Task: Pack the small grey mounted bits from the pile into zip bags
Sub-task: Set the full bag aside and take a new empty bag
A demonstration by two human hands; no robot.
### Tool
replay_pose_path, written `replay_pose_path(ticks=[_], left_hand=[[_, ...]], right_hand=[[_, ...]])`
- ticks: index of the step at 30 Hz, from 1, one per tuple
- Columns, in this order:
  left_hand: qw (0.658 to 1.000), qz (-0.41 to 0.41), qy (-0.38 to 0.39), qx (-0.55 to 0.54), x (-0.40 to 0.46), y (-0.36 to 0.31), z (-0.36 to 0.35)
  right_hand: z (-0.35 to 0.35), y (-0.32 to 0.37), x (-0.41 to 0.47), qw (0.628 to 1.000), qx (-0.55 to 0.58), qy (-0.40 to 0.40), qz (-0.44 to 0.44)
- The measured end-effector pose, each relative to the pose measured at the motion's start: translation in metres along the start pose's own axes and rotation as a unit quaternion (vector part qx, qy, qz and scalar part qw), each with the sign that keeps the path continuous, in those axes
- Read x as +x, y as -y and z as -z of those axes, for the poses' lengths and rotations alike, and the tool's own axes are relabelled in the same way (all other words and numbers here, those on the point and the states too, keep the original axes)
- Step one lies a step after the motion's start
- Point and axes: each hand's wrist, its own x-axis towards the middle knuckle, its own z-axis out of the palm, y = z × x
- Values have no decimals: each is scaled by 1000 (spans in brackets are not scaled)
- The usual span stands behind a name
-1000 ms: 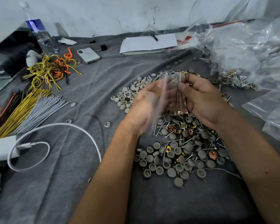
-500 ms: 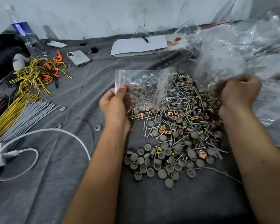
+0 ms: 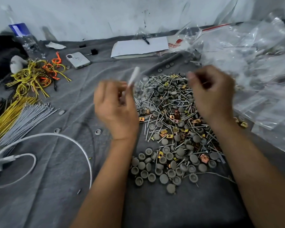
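Grey mounted bits [image 3: 174,116] sit in one big heap on the grey cloth [image 3: 56,186], mixed with loose silver shanks and brass-coloured clips [image 3: 174,116]. A looser fringe of grey caps [image 3: 161,171] spreads at the near edge.

Left hand [image 3: 115,106] is raised just left of the heap, fingers curled round what looks like a clear zip bag [image 3: 134,76], seen edge-on and blurred. Mouth open or shut: can't tell. Right hand [image 3: 212,94] hovers over the heap's far-right side, fingers curled with thumb and forefinger pinched. It's too blurred to tell if it holds anything. Neither hand appears to touch the pile.

Risks, my read:
- Bag is flimsy and held one-handed. If the mouth collapses, bits will hit the outside and scatter back.
- Shanks are tangled, so a pinch will likely drag neighbours or brass clips along, putting wrong parts in the bag.
- Pointed shanks could snag or pierce the film if shoved in sideways.
- Stack of empty bags [image 3: 253,66] lies against the heap's right edge, so a stray sweep of the right forearm could drag them into the pile.

Relative to the grips, the bits are below and between both hands, nearest ones directly under the right hand, and just right of the left hand's knuckles.
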Motion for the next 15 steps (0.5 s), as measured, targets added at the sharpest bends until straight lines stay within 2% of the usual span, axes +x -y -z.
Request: replay_pose_path(ticks=[2, 3, 5, 6, 11, 15], left_hand=[[993, -75, 93, 5, -4, -9, -3], [984, -84, 157, 4, -7, -12, -6], [964, -77, 253, -4, -10, -16, -9], [960, -73, 272, -5, -11, -15, -11], [947, -65, 315, -13, -13, -7, -13], [932, -27, 361, -36, -16, -4, -14]], right_hand=[[-10, 9, -11, 982, 86, 166, 16], [-15, 11, -16, 970, 127, 206, 11], [-22, 12, -20, 960, 164, 225, -11], [-24, 11, -20, 959, 165, 230, -23], [-28, 4, -16, 938, 222, 246, -105], [-24, 3, -13, 913, 269, 265, -151]])
